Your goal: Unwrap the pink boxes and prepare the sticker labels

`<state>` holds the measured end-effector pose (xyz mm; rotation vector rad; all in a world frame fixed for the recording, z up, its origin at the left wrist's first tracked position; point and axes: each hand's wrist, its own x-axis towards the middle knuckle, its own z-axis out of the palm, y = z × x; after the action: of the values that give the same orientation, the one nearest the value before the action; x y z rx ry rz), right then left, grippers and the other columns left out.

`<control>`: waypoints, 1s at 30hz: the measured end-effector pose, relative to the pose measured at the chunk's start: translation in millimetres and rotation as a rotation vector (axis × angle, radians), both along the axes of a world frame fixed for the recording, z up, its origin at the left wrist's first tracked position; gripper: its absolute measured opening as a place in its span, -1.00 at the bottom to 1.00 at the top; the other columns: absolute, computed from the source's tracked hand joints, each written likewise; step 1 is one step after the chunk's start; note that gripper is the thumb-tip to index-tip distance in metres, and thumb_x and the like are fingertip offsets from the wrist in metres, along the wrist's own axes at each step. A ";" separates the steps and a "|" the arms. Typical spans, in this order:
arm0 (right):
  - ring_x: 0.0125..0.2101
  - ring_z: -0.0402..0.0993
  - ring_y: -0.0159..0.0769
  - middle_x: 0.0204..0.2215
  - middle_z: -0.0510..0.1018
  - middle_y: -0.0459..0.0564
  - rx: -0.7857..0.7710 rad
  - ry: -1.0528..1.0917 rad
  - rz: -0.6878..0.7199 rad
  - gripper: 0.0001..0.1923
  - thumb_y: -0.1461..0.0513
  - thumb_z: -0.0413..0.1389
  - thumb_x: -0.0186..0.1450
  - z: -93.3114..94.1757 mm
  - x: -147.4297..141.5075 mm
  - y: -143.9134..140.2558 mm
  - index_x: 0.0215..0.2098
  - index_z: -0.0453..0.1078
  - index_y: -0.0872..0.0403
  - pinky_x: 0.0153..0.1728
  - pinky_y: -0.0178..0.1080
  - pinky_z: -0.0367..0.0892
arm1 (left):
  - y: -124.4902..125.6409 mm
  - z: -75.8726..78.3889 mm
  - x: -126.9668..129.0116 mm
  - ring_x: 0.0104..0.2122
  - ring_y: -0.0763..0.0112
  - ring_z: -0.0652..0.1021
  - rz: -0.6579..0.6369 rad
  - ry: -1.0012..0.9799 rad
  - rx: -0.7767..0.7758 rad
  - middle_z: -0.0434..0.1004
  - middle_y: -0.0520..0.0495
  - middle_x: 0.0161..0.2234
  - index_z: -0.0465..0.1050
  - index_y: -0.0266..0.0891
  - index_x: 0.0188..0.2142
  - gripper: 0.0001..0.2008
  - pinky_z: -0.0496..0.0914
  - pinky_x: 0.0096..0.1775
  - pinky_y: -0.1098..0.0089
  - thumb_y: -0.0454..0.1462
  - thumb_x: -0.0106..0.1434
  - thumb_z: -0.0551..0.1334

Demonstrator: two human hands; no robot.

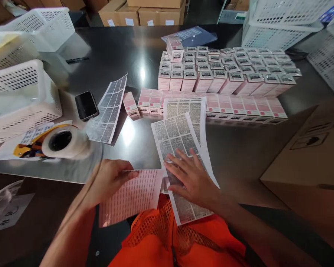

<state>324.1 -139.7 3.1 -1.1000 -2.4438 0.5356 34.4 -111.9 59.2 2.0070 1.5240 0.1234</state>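
Between the thumb and fingers of my left hand (113, 181) is the edge of a sheet printed with rows of small text (136, 196), which hangs over the table's front edge. My right hand (192, 178) lies with fingers spread on a sheet of printed labels (172, 135). Beneath that, another label sheet (199, 111) leans against a row of pink-and-white boxes (239, 107). One small box (130, 105) stands apart at the row's left end. Left of it, a curled label sheet (108, 111) rests partly raised off the table.
At left are a black phone (86, 105), a roll of clear tape (64, 142) on a yellow dispenser (25, 150), and white plastic baskets (25, 100). Many upright boxes (211, 79) fill the back right. A large carton (308, 155) stands on the right.
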 end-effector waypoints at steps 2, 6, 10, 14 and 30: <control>0.34 0.06 0.29 0.33 0.25 0.21 0.031 -0.234 -0.022 -0.34 0.01 0.23 0.32 -1.3 7.5 -7.4 0.30 0.26 0.05 0.23 0.46 0.00 | 9.0 -0.3 -4.1 -0.61 0.43 0.43 -0.012 -0.107 -0.142 0.46 0.04 -0.63 0.56 -0.18 -0.48 -0.58 0.17 -0.55 0.47 0.07 0.28 0.20; 0.28 0.19 0.24 0.29 0.32 0.20 0.011 -0.377 0.032 -0.30 -0.08 0.28 0.23 -5.9 23.1 -19.8 0.24 0.33 0.03 0.19 0.35 0.15 | 35.0 -8.5 12.5 -0.52 0.39 0.54 -0.129 -0.269 -0.314 0.55 0.03 -0.55 0.57 -0.17 -0.44 -0.70 0.30 -0.48 0.49 -0.03 0.26 0.27; 0.26 0.23 0.18 0.28 0.35 0.14 0.017 -0.375 0.144 -0.30 -0.14 0.26 0.21 -5.3 57.5 -24.7 0.22 0.35 -0.04 0.14 0.26 0.21 | 55.5 -27.5 43.8 0.06 0.22 0.55 -0.358 -0.429 -0.187 0.60 -0.12 0.04 0.59 -0.17 -0.33 -0.79 0.40 -0.01 0.35 -0.14 0.33 0.23; 0.16 0.38 0.11 0.15 0.50 0.12 -0.021 -0.280 0.107 -0.52 -0.05 0.22 0.32 8.3 84.7 -29.4 0.12 0.43 -0.02 0.03 0.12 0.30 | 59.7 -43.6 62.6 0.20 0.16 0.45 -0.470 -0.372 -0.131 0.49 -0.16 0.17 0.56 -0.20 -0.32 -0.77 0.34 0.11 0.22 -0.14 0.37 0.20; -0.29 0.52 -0.21 -0.35 0.62 -0.06 -0.243 -0.294 -0.151 -0.93 0.30 0.22 0.34 29.3 2.7 19.3 -0.24 0.56 0.04 -0.25 -0.20 0.30 | 53.4 -44.6 62.0 0.26 0.18 0.37 -0.400 -0.317 -0.167 0.50 -0.04 0.17 0.59 -0.15 -0.18 -0.81 0.22 0.22 0.18 -0.18 0.34 0.22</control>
<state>326.8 -120.3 32.4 -1.5460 -2.5594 0.6777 96.4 -58.5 14.6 2.0022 0.8913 0.1385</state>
